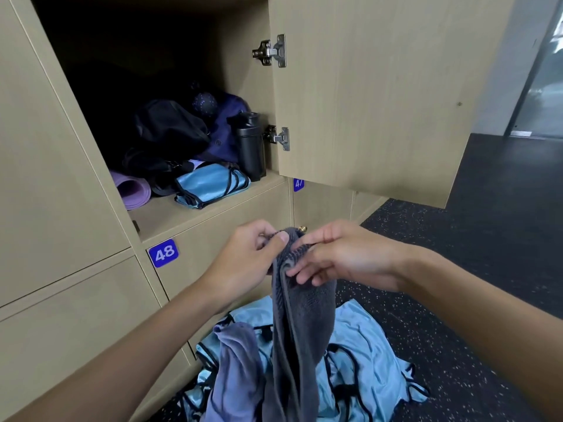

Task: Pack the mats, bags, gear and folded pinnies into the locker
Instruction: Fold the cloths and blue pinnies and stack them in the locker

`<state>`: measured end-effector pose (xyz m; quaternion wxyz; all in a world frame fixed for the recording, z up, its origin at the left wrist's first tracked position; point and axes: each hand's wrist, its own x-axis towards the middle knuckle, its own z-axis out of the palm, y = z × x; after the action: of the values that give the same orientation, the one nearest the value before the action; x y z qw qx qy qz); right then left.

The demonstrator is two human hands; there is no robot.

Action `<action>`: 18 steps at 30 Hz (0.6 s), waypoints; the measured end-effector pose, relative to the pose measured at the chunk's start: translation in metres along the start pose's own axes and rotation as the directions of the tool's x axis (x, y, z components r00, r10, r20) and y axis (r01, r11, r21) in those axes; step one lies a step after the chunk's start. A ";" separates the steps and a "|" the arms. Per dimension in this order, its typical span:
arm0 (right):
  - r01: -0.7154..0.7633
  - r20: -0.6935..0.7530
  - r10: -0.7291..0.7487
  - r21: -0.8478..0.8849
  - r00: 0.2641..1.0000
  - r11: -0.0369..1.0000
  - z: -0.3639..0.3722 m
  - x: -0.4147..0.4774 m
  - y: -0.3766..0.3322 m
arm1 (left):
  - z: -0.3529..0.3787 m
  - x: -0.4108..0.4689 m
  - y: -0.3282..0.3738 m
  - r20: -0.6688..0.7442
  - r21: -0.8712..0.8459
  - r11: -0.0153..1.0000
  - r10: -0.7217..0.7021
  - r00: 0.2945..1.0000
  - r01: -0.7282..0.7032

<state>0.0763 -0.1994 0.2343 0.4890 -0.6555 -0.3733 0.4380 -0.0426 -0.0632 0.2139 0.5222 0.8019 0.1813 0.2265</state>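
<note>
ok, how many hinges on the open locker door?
2: upper hinge high on the door, lower hinge beside the black bottle. Door top is cropped; another may hide there.

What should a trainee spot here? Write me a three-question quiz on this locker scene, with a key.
1. True or false: the black bottle stands upright inside the locker.
2. What do the left hand and right hand grip together? A) grey towel B) purple mat C) black bag
3. Fill in: the loose blue pinnies lie on the ____.
Key: 1 true; 2 A; 3 floor.
</note>
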 end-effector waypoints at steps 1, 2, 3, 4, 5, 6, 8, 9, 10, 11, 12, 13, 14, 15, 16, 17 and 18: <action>0.023 -0.015 -0.023 0.003 1.000 1.000 0.000 -0.001 -0.001 | -0.002 -0.001 0.000 0.017 -0.028 1.000 0.000 1.000 0.001; 0.044 -0.035 -0.044 0.010 0.998 0.999 0.001 -0.001 -0.001 | -0.003 -0.001 0.000 0.034 -0.049 0.999 0.002 0.999 -0.001; 0.065 -0.058 -0.064 0.016 0.996 0.998 0.001 -0.001 -0.002 | -0.005 -0.001 0.000 0.049 -0.057 0.998 0.007 0.999 -0.005; 0.084 -0.081 -0.082 0.017 0.993 0.996 0.001 -0.001 -0.002 | -0.006 0.000 -0.001 0.058 -0.060 0.998 0.016 0.998 -0.013; 0.101 -0.097 -0.100 0.013 0.990 0.995 0.002 -0.001 -0.002 | -0.007 0.000 -0.001 0.063 -0.056 0.998 0.028 0.998 -0.025; 0.116 -0.107 -0.116 0.001 0.988 0.993 0.003 0.000 -0.002 | -0.008 0.000 0.000 0.066 -0.051 0.998 0.041 0.997 -0.038; 0.142 -0.109 -0.145 -0.030 0.983 0.989 0.005 0.000 -0.003 | -0.011 -0.002 0.002 0.094 -0.038 0.998 0.060 0.994 -0.057; 0.154 -0.105 -0.157 -0.035 0.982 0.987 0.006 0.000 -0.003 | -0.011 -0.003 0.004 0.115 -0.036 0.998 0.058 0.992 -0.054; 0.165 -0.104 -0.168 -0.035 0.980 0.986 0.007 0.000 -0.004 | -0.012 -0.005 0.005 0.129 -0.035 0.998 0.056 0.990 -0.052; 0.172 -0.102 -0.174 -0.033 0.979 0.985 0.007 0.000 -0.005 | -0.012 -0.005 0.006 0.130 -0.031 0.998 0.062 0.990 -0.058; 0.175 -0.097 -0.178 -0.032 0.979 0.984 0.008 -0.001 -0.006 | -0.013 -0.005 0.006 0.118 -0.026 0.997 0.073 0.990 -0.070; 0.175 -0.085 -0.177 -0.032 0.980 0.984 0.008 -0.002 -0.007 | -0.013 -0.004 0.005 0.103 -0.020 0.996 0.090 0.991 -0.089; 0.171 -0.067 -0.173 -0.038 0.983 0.985 0.007 -0.001 -0.008 | -0.014 -0.004 0.005 0.088 -0.012 0.994 0.113 0.990 -0.112; 0.160 -0.043 -0.163 -0.063 0.986 0.985 0.007 -0.002 -0.009 | -0.016 -0.003 0.004 0.078 -0.001 0.990 0.137 0.987 -0.138; 0.147 -0.017 -0.151 -0.120 0.988 0.982 0.005 -0.003 -0.010 | -0.017 -0.002 0.003 0.074 0.008 0.987 0.159 0.984 -0.160; 0.135 0.009 -0.136 -0.203 0.991 0.970 0.003 -0.005 -0.011 | -0.018 -0.002 0.003 0.077 0.012 0.984 0.177 0.981 -0.179; 0.125 0.033 -0.121 -0.299 0.992 0.946 -0.001 -0.006 -0.010 | -0.019 -0.002 0.002 0.088 0.014 0.981 0.193 0.977 -0.195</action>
<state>0.0748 -0.2026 0.2456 0.4074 -0.6944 -0.4792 0.3495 -0.0552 -0.0508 0.2226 0.4960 0.8306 0.0819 0.2396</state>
